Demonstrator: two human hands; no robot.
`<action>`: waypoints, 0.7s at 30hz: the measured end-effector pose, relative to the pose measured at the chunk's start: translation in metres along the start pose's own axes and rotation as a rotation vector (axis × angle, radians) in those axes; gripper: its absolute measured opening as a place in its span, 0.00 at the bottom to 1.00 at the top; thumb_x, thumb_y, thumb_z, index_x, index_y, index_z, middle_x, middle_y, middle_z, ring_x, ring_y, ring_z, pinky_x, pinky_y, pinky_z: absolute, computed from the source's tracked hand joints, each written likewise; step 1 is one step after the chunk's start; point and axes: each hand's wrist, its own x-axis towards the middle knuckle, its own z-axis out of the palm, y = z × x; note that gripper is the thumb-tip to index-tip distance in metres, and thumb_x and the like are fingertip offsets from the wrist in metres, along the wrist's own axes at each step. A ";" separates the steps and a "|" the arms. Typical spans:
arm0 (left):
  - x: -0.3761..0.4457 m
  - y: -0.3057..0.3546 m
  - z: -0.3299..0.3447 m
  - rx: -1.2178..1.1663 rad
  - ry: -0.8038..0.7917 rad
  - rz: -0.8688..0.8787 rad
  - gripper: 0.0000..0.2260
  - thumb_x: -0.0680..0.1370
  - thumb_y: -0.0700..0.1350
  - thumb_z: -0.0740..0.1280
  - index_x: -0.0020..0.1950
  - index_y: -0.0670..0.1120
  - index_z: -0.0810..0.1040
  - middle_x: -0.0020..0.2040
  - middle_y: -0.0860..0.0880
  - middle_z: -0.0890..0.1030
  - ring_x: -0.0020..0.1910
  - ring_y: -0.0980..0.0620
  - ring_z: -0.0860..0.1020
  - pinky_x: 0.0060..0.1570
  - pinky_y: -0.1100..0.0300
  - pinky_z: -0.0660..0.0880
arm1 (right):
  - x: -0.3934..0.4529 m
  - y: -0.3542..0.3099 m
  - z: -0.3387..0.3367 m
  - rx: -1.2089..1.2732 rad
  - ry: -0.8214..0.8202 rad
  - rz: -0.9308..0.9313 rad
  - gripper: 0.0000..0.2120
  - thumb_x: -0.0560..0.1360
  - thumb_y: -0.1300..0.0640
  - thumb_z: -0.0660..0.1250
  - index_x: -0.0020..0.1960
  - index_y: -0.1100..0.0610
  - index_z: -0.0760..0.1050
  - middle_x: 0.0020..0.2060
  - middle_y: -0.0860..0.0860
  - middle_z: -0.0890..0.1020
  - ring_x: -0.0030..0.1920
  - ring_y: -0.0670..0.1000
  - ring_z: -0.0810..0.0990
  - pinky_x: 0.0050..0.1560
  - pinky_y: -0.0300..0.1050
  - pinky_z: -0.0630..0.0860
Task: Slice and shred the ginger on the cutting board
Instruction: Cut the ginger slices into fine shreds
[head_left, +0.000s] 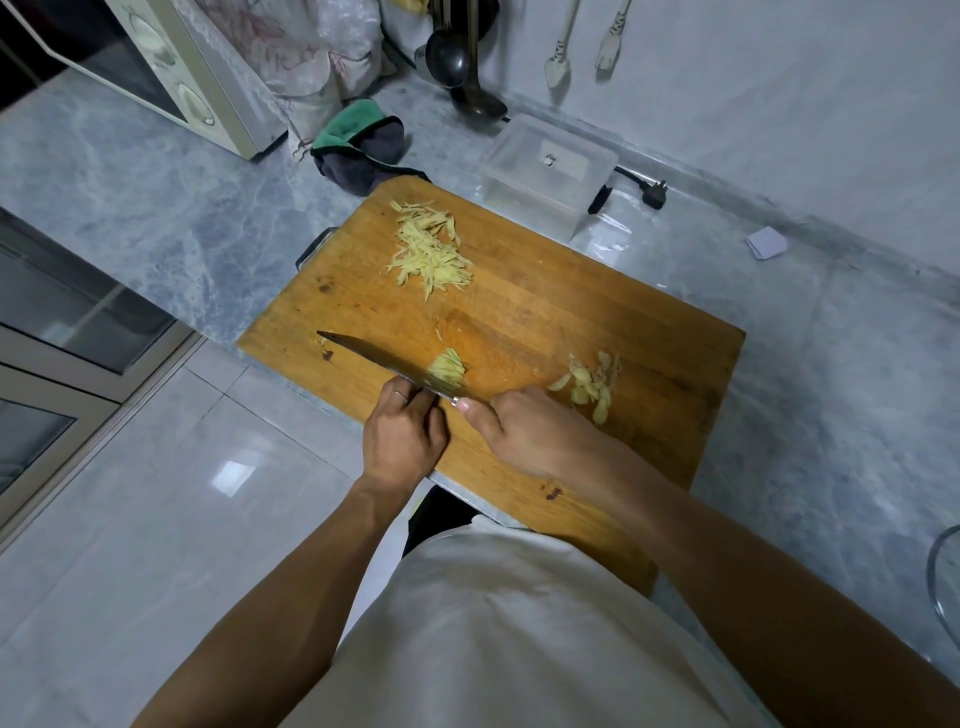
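A wooden cutting board (545, 312) lies on the marble counter. A heap of ginger shreds (431, 249) sits at its far end. Loose ginger slices (592, 384) lie to the right. My right hand (524, 431) is shut on the handle of a knife (374, 358), whose blade points left across the board. A small stack of ginger (448, 370) shows partly cut into strips on the far side of the blade. My left hand (405, 436) has its fingers curled against the near side of the blade, pressing on the stack. The part under the fingers is hidden.
A clear plastic box (545, 176) stands just beyond the board, with a black plug (652, 195) beside it. A green and grey cloth (363, 145) lies at the board's far left corner, near a microwave (156, 67). Ladles (462, 57) hang at the back.
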 end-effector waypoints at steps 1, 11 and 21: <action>0.000 0.000 0.000 -0.003 0.002 0.000 0.11 0.74 0.41 0.61 0.43 0.39 0.83 0.45 0.41 0.79 0.49 0.46 0.73 0.32 0.59 0.73 | 0.000 0.000 0.001 0.004 0.002 0.003 0.30 0.83 0.35 0.47 0.34 0.54 0.66 0.33 0.55 0.71 0.32 0.54 0.71 0.32 0.46 0.62; 0.000 0.003 -0.005 -0.005 0.023 0.023 0.11 0.73 0.41 0.60 0.39 0.39 0.81 0.41 0.41 0.78 0.46 0.44 0.74 0.30 0.59 0.72 | -0.008 -0.001 0.004 -0.020 0.032 -0.021 0.28 0.84 0.37 0.48 0.36 0.55 0.69 0.34 0.55 0.74 0.35 0.56 0.74 0.32 0.47 0.63; 0.000 0.001 0.000 -0.035 0.049 -0.009 0.10 0.73 0.40 0.60 0.39 0.38 0.80 0.41 0.40 0.78 0.47 0.46 0.72 0.31 0.58 0.73 | -0.004 0.000 0.005 0.022 0.014 0.007 0.29 0.83 0.35 0.48 0.34 0.54 0.68 0.35 0.56 0.74 0.34 0.56 0.74 0.31 0.45 0.62</action>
